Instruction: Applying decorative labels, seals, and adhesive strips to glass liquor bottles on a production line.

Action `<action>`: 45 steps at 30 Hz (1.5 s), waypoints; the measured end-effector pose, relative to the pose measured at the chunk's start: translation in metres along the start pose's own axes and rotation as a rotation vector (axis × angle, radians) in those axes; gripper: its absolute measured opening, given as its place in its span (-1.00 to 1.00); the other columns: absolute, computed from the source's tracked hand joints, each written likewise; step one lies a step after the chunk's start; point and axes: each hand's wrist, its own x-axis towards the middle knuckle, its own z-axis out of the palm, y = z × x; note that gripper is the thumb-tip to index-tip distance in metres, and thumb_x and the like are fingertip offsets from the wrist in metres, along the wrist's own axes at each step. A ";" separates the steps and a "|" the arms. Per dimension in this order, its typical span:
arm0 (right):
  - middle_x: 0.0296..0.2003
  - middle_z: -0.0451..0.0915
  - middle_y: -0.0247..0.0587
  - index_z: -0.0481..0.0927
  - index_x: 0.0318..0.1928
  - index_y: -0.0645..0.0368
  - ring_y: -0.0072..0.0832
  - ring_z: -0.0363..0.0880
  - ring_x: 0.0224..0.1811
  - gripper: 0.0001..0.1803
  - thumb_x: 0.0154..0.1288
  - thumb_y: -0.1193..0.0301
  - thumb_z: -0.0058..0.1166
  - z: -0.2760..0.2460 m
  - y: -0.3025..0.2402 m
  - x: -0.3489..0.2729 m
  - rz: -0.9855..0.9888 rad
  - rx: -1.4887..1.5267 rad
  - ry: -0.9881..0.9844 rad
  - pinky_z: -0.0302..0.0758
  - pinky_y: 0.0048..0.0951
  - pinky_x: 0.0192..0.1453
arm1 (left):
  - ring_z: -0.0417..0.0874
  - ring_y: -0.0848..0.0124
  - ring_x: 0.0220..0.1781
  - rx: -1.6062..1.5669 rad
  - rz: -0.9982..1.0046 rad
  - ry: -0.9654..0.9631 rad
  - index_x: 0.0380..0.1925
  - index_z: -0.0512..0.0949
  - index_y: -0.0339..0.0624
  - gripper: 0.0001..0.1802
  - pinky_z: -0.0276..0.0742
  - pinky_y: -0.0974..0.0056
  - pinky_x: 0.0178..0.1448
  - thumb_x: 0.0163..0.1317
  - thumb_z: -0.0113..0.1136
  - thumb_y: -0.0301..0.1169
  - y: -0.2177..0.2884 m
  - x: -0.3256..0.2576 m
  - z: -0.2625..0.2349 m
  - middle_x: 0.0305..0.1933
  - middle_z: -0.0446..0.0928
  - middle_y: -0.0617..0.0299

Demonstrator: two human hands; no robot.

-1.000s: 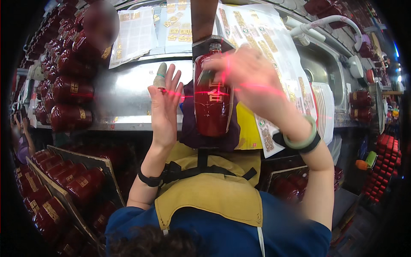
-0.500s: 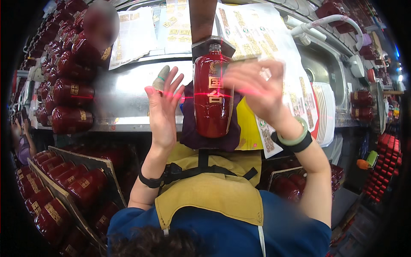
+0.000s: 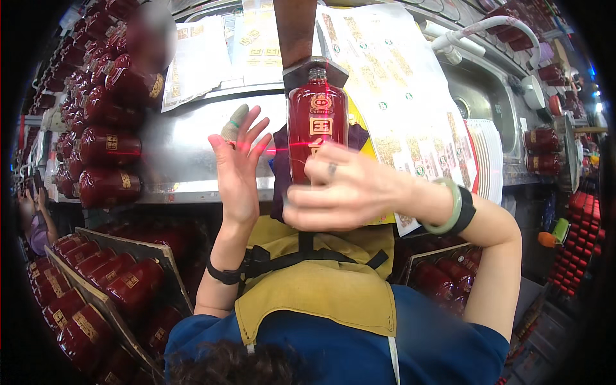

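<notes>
A dark red glass bottle (image 3: 319,106) with gold lettering and a gold emblem lies with its neck away from me, on a dark purple cloth (image 3: 280,173). Its neck end meets a dark angular holder (image 3: 316,62). Across the bottle's lower part is my right hand (image 3: 350,186), its fingers bent and closed over the front. What those fingers grip is hidden, and slight motion blurs them. Just left of the bottle my left hand (image 3: 239,170) stays open, palm up, touching nothing. One of its fingers wears a grey-green finger cover (image 3: 235,120). Red laser lines cross the bottle.
Printed sheets of gold labels (image 3: 391,96) cover the bench right of the bottle; more sheets (image 3: 196,61) lie far left. Many red bottles (image 3: 110,146) crowd the left side. A sink (image 3: 484,96) with a white tap (image 3: 487,27) stands at right. Bottle crates (image 3: 128,256) sit below.
My right hand has come down and left from beside the bottle's upper part, onto its lower part. The emblem and upper lettering show more clearly. My left hand has barely shifted.
</notes>
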 end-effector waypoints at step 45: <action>-0.37 0.50 -0.46 0.54 0.05 0.28 -0.76 0.42 -0.34 -0.56 0.36 0.25 0.37 0.044 0.026 0.000 1.426 0.987 0.925 0.41 -0.65 -0.26 | 0.62 0.36 0.10 0.055 -0.052 -0.097 0.05 0.53 -0.23 -0.68 0.60 0.24 0.14 0.42 0.30 -0.31 0.002 0.050 0.047 0.10 0.56 0.12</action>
